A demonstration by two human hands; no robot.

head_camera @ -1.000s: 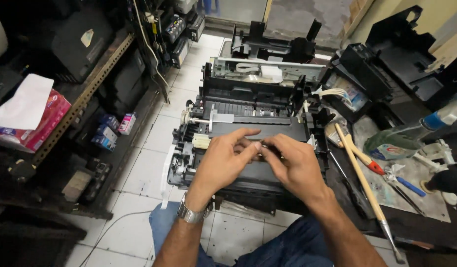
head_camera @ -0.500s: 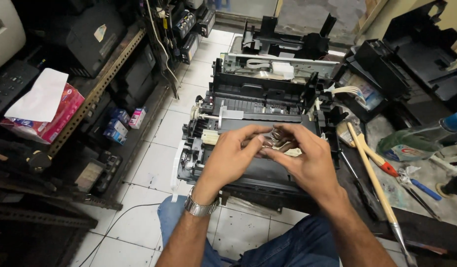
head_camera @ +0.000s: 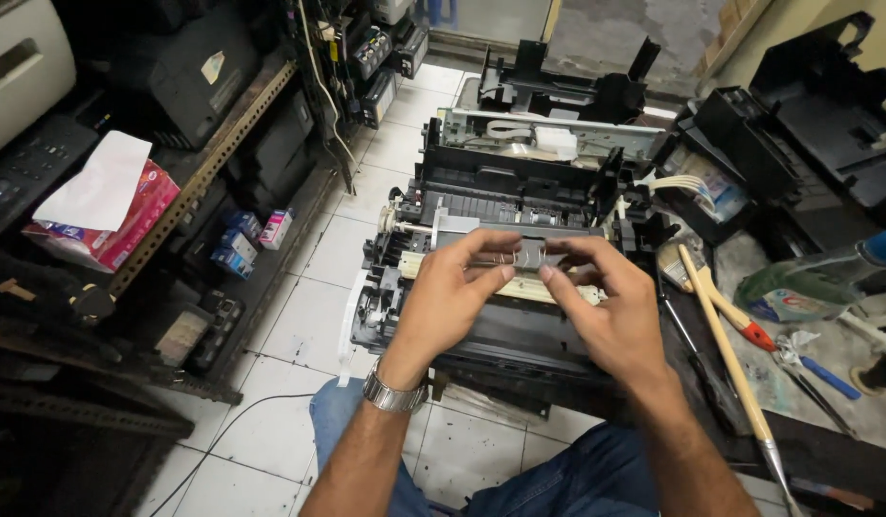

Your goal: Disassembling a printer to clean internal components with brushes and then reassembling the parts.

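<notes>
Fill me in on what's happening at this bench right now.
A person sits over a stripped-down black printer chassis on the tiled floor. The left hand and right hand together pinch a long grey strip-shaped part held level just above the chassis, fingertips meeting near its middle. Another opened printer frame lies behind it. To the right lie a wooden-handled brush and a red-handled screwdriver. A pink tissue box sits on the shelf at left.
</notes>
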